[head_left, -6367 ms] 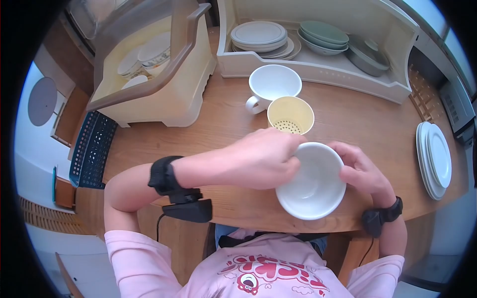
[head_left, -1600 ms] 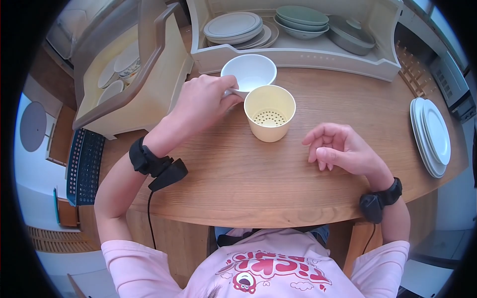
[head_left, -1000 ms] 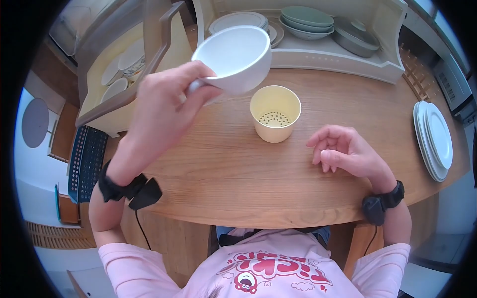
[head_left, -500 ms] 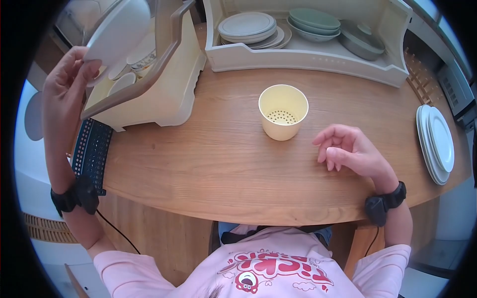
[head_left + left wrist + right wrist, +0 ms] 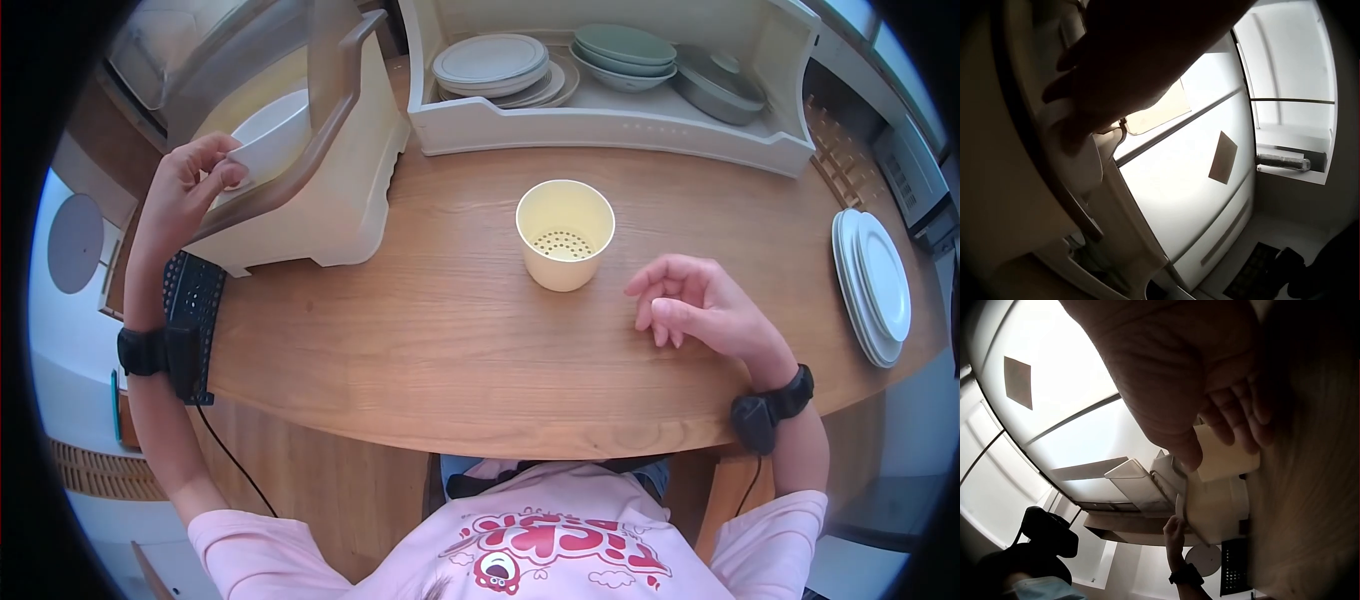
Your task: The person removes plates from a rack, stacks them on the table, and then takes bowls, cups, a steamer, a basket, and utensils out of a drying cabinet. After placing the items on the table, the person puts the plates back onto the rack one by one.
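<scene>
At the left, my left hand (image 5: 190,185) pinches the handle side of a white cup (image 5: 275,135), which sits tilted inside the cream storage box (image 5: 320,205) with the brown rim. The dim left wrist view shows that hand (image 5: 1104,75) reaching over the box's rim, the pale cup (image 5: 1072,150) below its fingers. My right hand (image 5: 695,305) rests on the table with fingers loosely curled and nothing in them. Just to its left a yellow cup (image 5: 565,235) with holes in its bottom stands upright; the right wrist view has this yellow cup (image 5: 1229,456) beyond the fingers.
Behind, a white open rack (image 5: 620,140) bears stacked plates (image 5: 490,60), green bowls (image 5: 625,45) and a grey lidded dish (image 5: 720,85). White plates (image 5: 880,285) lie stacked at the table's right edge. A dark perforated basket (image 5: 190,290) is beside the box at left.
My left hand has taken the white cup from behind the yellow one, lifted it leftward and lowered it into the box. The white bowl held earliest is out of sight. My right hand barely moves lately.
</scene>
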Demonstrator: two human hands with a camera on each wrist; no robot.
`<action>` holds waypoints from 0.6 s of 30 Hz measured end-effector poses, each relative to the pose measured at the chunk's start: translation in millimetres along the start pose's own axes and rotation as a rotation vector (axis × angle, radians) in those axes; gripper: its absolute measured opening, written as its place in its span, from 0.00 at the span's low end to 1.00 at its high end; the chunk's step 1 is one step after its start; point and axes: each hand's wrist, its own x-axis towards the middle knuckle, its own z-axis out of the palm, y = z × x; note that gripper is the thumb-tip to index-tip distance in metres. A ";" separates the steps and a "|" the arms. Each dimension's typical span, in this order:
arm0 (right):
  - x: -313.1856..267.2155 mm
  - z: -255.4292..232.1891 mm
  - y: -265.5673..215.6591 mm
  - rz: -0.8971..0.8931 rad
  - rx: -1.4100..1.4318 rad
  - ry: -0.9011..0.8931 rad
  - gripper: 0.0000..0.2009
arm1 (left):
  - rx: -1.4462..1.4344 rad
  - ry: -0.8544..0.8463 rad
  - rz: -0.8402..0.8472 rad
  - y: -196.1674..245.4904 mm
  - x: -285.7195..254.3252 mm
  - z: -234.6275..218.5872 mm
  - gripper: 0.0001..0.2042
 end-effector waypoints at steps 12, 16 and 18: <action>1.0 -1.6 3.7 -0.004 0.010 -0.010 0.14 | -0.119 -0.176 -0.057 -18.4 20.1 17.6 0.06; 1.9 -1.9 4.9 -0.015 0.010 -0.015 0.14 | -0.055 -0.246 -0.079 -22.2 27.7 15.8 0.05; 1.7 -1.4 4.1 -0.013 0.004 -0.009 0.14 | -0.075 -0.270 -0.101 -24.2 29.1 17.3 0.05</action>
